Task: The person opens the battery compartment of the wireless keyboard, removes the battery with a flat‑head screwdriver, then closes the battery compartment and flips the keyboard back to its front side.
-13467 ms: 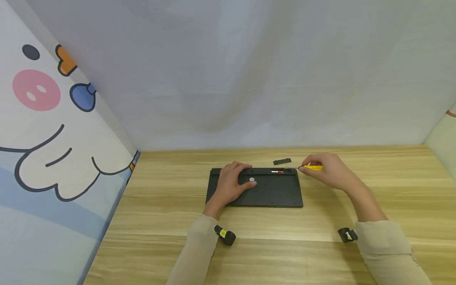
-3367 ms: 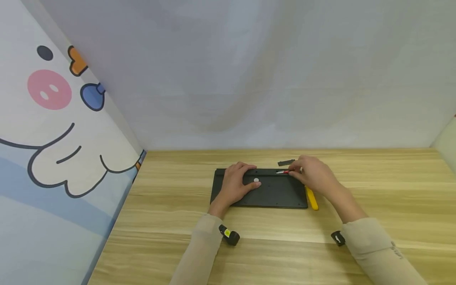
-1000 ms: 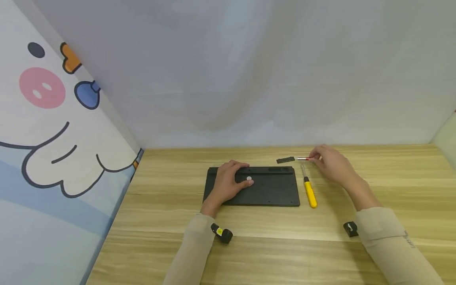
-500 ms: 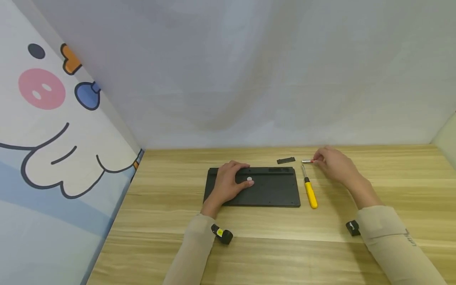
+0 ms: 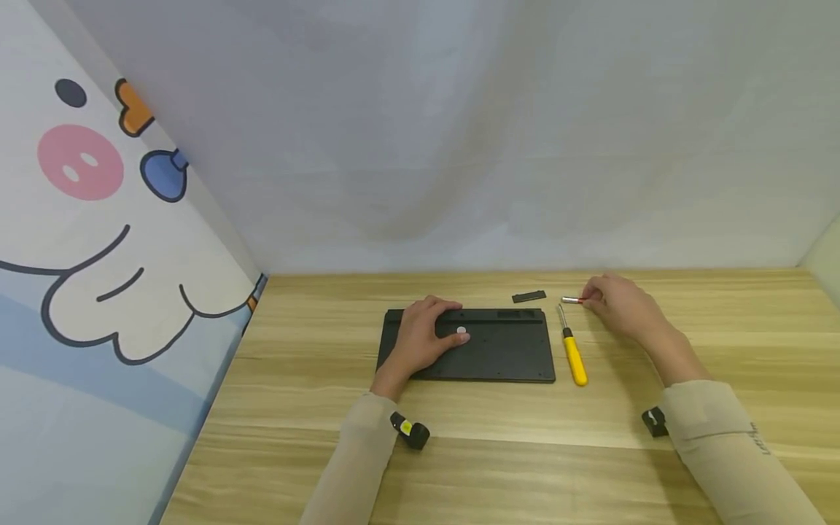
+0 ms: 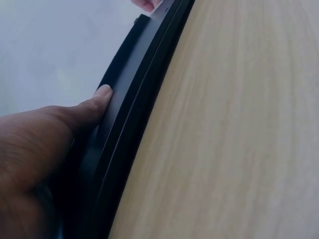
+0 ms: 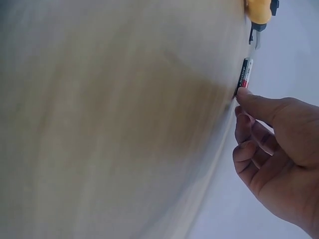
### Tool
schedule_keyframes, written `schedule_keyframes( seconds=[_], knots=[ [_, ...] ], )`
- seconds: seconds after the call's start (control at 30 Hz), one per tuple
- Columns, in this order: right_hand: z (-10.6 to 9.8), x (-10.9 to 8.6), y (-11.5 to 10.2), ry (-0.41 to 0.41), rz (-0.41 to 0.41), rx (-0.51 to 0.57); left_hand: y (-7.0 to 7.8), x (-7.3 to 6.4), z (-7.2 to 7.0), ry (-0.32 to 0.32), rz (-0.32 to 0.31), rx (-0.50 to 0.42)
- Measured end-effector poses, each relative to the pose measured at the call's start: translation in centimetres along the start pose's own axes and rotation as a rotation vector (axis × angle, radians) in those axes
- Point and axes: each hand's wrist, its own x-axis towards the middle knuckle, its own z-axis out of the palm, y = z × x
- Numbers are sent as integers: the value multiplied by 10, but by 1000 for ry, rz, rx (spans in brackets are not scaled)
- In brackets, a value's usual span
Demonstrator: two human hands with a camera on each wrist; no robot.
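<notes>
A black keyboard point(image 5: 499, 354) lies underside up on the table, its battery slot point(image 5: 518, 314) uncovered near the far right corner. My left hand point(image 5: 418, 339) holds it at the left, fingers over the far edge and thumb on the underside beside a round white sticker point(image 5: 461, 331). In the left wrist view that thumb point(image 6: 102, 94) presses on the black surface; the other fingers are hidden. To the right, my right hand point(image 5: 620, 306) pinches one end of a small red-and-silver battery point(image 5: 570, 300) between thumb and fingertips, low over the wood. Black and white show on the battery point(image 7: 244, 74) in the right wrist view.
A yellow-handled screwdriver point(image 5: 574, 360) lies right of the keyboard, its tip pointing away just below the battery. The small black battery cover point(image 5: 529, 297) rests beyond the keyboard's far edge. A pale curtain point(image 5: 512, 160) stands behind the table point(image 5: 499, 467).
Earlier the right hand held the screwdriver at the slot, then laid it down and took out the battery. Over the last second the battery moved slightly right and nearer. The left hand stayed put.
</notes>
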Motion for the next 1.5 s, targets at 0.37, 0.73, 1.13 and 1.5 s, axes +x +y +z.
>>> schedule_keyframes(
  seconds=[0.37, 0.73, 1.13, 1.5],
  knots=[
    [-3, -2, 3, 18, -21, 18, 0, 3, -1, -5, -28, 2],
    [-3, -1, 3, 29, -28, 20, -1, 3, -1, 4, -29, 7],
    [0, 11, -18, 78, -119, -9, 1, 3, -1, 1, -37, 1],
    [7, 23, -46, 65, -175, -33, 3, 1, -1, 6, -29, -10]
  ],
)
